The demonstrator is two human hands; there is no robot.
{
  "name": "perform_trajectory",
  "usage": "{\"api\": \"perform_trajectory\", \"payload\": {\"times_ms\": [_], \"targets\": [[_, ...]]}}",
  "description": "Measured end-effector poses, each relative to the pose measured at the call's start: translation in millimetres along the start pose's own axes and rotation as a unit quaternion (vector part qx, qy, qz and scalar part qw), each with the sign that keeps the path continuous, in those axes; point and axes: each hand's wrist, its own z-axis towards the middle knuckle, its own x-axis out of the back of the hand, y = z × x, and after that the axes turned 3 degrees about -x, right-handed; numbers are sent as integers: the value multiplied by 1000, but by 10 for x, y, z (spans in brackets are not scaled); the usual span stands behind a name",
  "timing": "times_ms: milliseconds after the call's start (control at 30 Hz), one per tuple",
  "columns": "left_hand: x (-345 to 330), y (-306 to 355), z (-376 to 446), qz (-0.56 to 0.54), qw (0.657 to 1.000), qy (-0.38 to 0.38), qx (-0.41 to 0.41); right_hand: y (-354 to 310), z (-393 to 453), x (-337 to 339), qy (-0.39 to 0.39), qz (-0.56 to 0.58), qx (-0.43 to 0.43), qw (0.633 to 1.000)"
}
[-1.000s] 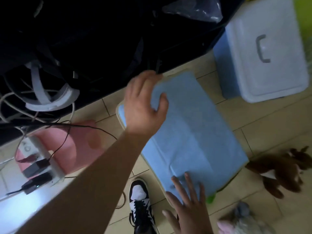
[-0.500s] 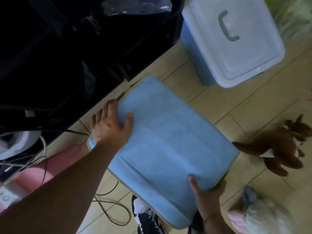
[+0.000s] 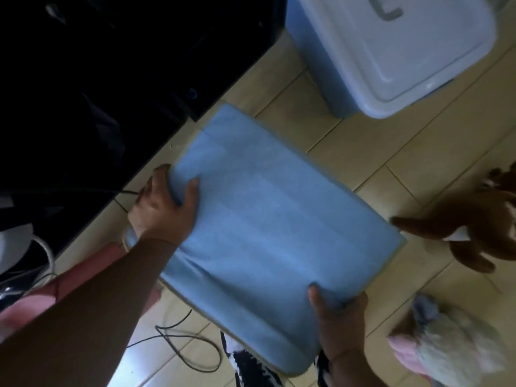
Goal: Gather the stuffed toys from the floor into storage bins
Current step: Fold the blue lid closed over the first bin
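Blue cushion (image 3: 262, 230) held at opposite edges, left hand (image 3: 164, 208) and right hand (image 3: 339, 317) each in a thumb-over grip.

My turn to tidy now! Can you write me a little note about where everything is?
Left hand grips one edge of the flat blue lid; right hand grips the opposite edge.
Brown stuffed toy lies on the floor right of the lid. White fluffy toy lies on the floor too, lower right.
White lidded bin stands closed at the top.
Done: no toy shows inside a bin.
Left: put both toys in a bin.
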Motion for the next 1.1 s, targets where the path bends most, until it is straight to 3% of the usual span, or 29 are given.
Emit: {"api": "perform_trajectory", "payload": {"times_ms": [100,200,300,500,767,867,933,967,1033,1100], "targets": [[214,-11,175,-10,993,-113,45,-66,-164,11,-6,42,-17,999],[337,32,312,-202,944,-232,119,-53,-9,61,-15,130,-69,989],[356,18,249,-291,904,-274,150,-73,122,195,-75,136,-49,987],[336,-297,-241,-328,910,-199,159,-317,165,430,-151,110,-2,982],[157,-846,-1306,-447,832,-158,287,-980,360,415,-196,-89,171,961],[-3,-754,-1642,-470,834,-145,252,-1497,577,305,-216,-161,245,931],[-77,-608,-1779,-476,842,-111,228,-1693,624,179,-166,-260,278,910],[-99,-530,-1807,-477,846,-90,221,-1710,612,142,-98,-344,310,881],[-95,-389,-1825,-460,856,-52,231,-1632,480,129,19,-479,385,788],[-21,-267,-1863,-408,875,-28,259,-1436,306,164,33,-519,451,725]]}}
